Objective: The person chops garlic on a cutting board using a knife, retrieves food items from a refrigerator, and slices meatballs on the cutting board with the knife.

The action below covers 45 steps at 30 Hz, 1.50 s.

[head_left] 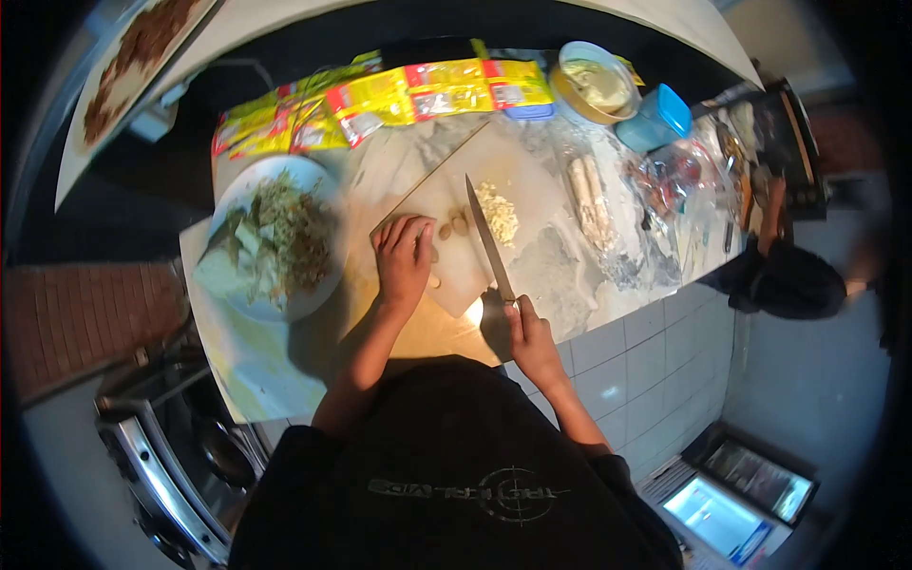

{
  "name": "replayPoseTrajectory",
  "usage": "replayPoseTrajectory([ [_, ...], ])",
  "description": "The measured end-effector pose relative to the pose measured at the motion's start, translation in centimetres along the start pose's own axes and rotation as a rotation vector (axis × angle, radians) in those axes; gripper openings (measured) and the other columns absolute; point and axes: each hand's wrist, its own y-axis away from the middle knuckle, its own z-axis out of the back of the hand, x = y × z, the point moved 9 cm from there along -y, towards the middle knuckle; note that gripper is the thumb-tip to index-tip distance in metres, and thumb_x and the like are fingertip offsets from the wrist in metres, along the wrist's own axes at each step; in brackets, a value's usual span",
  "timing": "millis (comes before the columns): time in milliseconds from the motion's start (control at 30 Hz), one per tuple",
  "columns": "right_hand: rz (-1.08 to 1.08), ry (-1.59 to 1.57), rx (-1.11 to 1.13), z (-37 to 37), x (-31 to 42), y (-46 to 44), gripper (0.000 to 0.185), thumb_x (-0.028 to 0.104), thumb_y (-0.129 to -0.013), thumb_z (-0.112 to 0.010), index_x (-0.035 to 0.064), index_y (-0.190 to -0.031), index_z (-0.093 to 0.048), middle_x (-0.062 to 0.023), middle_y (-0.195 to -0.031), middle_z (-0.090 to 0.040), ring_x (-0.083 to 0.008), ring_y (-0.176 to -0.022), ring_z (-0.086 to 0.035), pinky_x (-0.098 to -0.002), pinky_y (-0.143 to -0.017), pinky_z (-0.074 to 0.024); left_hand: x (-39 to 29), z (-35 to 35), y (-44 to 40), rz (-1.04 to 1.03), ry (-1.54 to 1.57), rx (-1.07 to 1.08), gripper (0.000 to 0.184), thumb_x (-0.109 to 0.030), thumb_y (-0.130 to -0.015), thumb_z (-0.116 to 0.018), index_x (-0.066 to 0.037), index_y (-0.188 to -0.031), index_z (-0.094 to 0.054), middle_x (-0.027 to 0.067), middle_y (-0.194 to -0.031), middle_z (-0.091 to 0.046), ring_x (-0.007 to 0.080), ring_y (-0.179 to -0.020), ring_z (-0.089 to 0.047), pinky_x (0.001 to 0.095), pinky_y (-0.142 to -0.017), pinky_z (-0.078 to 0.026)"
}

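Observation:
My right hand (534, 344) is wrapped round the handle of a long kitchen knife (488, 233), its blade pointing away from me over the white cutting board (456, 285). Right of the blade lies a heap of finely chopped pale pieces, like garlic (499, 215). On the board's left part rests my left hand (404, 258), fingers bent and close together. What lies under its fingertips is hidden. Between that hand and the knife sit a few small brownish round pieces (454, 226), too small to name surely. A pale slice (434, 282) lies nearer to me.
A large plate of cut greens (275, 237) stands at left. Yellow-red packets (408, 93) line the back edge. To the right are a tub (597, 84), a blue container (655, 119), a wrapped pale bundle (591, 199) and plastic bags (670, 176). Another person (788, 275) stands at far right.

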Motion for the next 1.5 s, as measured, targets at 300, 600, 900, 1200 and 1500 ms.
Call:
replayPoseTrajectory([
  [300,-0.107,-0.183,-0.166,3.3,-6.1,3.2,0.034,0.034,-0.103,-0.044,-0.0001,-0.098,-0.046,-0.0255,-0.062,-0.054,-0.0493,-0.063,-0.055,-0.0492,-0.055,-0.0399,-0.8,-0.2,-14.7,-0.316,-0.375,0.178,0.056,-0.030,-0.078,-0.074,-0.009,-0.125,-0.054,0.0169,-0.130,-0.050,0.0343,-0.120,-0.046,0.0481,-0.103,-0.036],
  [600,-0.266,-0.302,-0.254,3.7,-8.6,7.2,0.036,0.036,-0.103,-0.043,-0.0003,-0.101,-0.048,-0.0273,-0.067,-0.057,-0.0505,-0.068,-0.057,-0.0517,-0.060,-0.0418,3.1,-8.5,-19.5,-0.876,-0.838,0.462,0.061,-0.029,-0.080,-0.069,-0.010,-0.134,-0.049,0.0148,-0.141,-0.042,0.0362,-0.127,-0.042,0.0484,-0.105,-0.035],
  [900,-0.255,-0.318,-0.362,2.2,-11.3,9.5,0.040,0.038,-0.103,-0.043,-0.0015,-0.104,-0.050,-0.0290,-0.066,-0.058,-0.0508,-0.070,-0.058,-0.0531,-0.063,-0.0430,3.8,-8.3,-20.4,-0.902,-0.831,0.520,0.064,-0.040,-0.079,-0.070,-0.010,-0.131,-0.049,0.0159,-0.144,-0.039,0.0372,-0.127,-0.042,0.0509,-0.100,-0.040],
  [1200,-0.333,-0.318,-0.320,1.4,-11.5,9.9,0.039,0.036,-0.103,-0.044,-0.0023,-0.108,-0.052,-0.0235,-0.066,-0.058,-0.0441,-0.066,-0.058,-0.0466,-0.062,-0.0443,2.6,-8.9,-22.6,-0.656,-0.935,0.475,0.068,-0.035,-0.075,-0.071,-0.011,-0.134,-0.047,0.0177,-0.136,-0.045,0.0369,-0.114,-0.049,0.0521,-0.095,-0.042],
  [1500,-0.362,-0.346,-0.289,1.4,-11.6,9.7,0.045,0.040,-0.102,-0.043,-0.0020,-0.114,-0.052,-0.0304,-0.072,-0.060,-0.0514,-0.076,-0.059,-0.0542,-0.067,-0.0443,6.2,-4.7,-28.7,-0.753,-1.134,0.283,0.066,-0.020,-0.080,-0.067,-0.009,-0.139,-0.042,0.0172,-0.142,-0.042,0.0357,-0.127,-0.044,0.0522,-0.104,-0.038],
])
